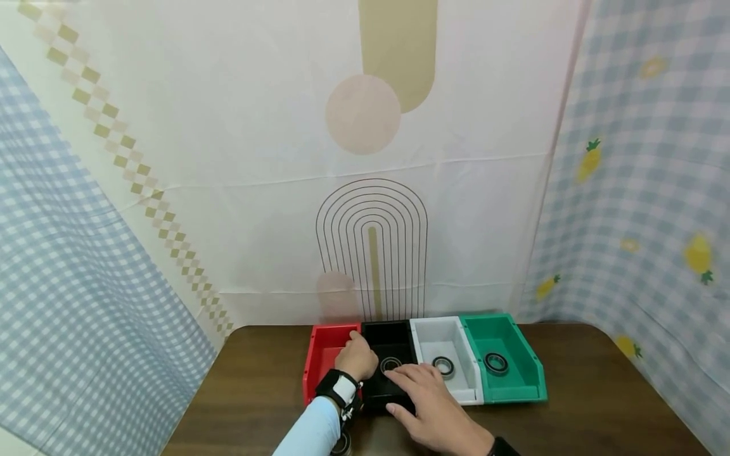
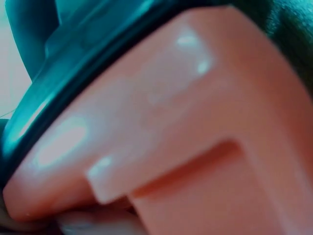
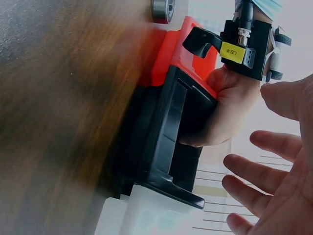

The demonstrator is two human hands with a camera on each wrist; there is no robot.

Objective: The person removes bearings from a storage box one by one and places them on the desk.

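Observation:
My left hand [image 1: 356, 358] reaches over the adjoining sides of the red bin [image 1: 327, 342] and the black bin [image 1: 390, 332]. In the left wrist view its fingers [image 2: 102, 220] curl below the red rim, which lies against the black rim; they pinch the two walls together. In the right wrist view a digit reaches into the black bin. My right hand [image 1: 430, 405] hovers with spread fingers over the front of the black and white bins, holding nothing. A bearing [image 1: 390, 363] lies in the black bin, partly behind the right fingertips.
A white bin [image 1: 422, 329] and a green bin [image 1: 527, 354] continue the row, holding a bearing [image 1: 443, 366] and a bearing [image 1: 496, 363]. Another bearing [image 1: 341, 443] lies on the wooden table [image 1: 251, 380], partly behind the left forearm. Patterned cloths hang around the table.

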